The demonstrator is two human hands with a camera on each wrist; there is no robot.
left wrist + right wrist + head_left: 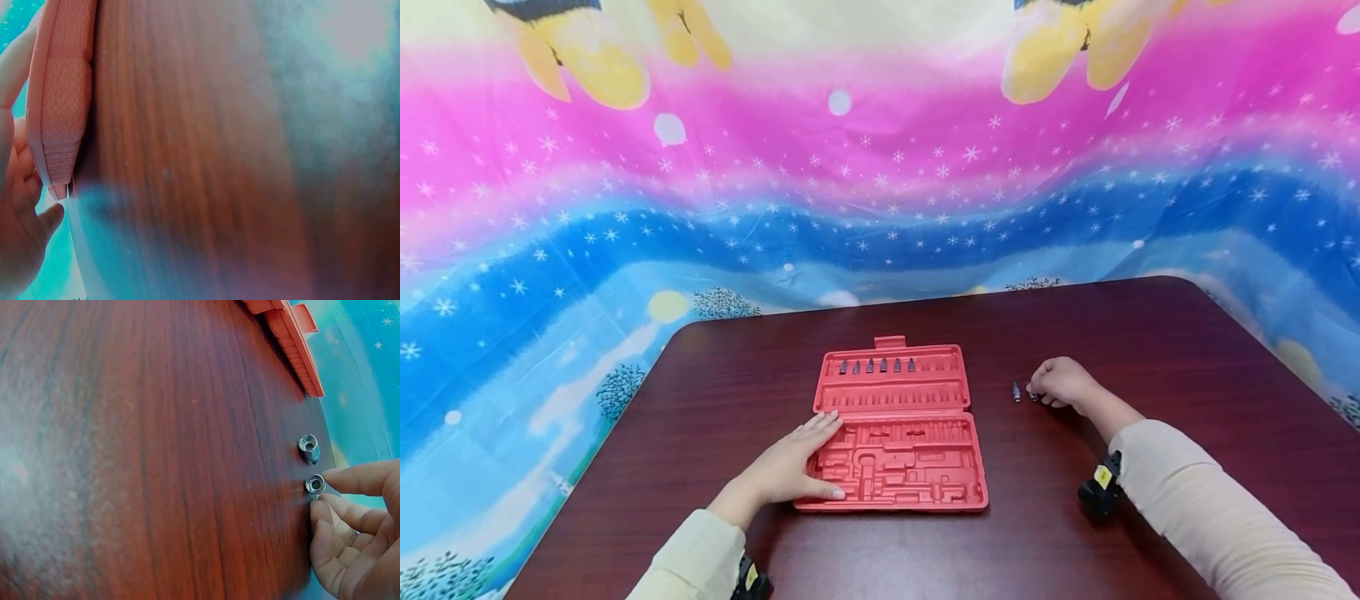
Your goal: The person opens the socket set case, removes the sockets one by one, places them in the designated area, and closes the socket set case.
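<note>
An open red plastic tool case (895, 456) lies on the table, its moulded tray nearer me and its lid (891, 397) laid back behind. Several dark pointed bits (870, 366) stand in a row in the lid's upper left. My left hand (790, 462) rests on the tray's left edge with fingers spread and fairly straight. To the right of the case, my right hand (1063, 383) pinches a small metal bit (315, 484) between thumb and forefinger, at the tabletop. A second bit (1017, 392) lies just left of those fingertips; its hollow end shows in the right wrist view.
The dark reddish-brown wooden table (700, 400) has rounded far corners. Behind it hangs a colourful printed cloth (880, 167). A black wrist camera (1101, 487) is strapped at the right cuff, and another (751, 579) at the left.
</note>
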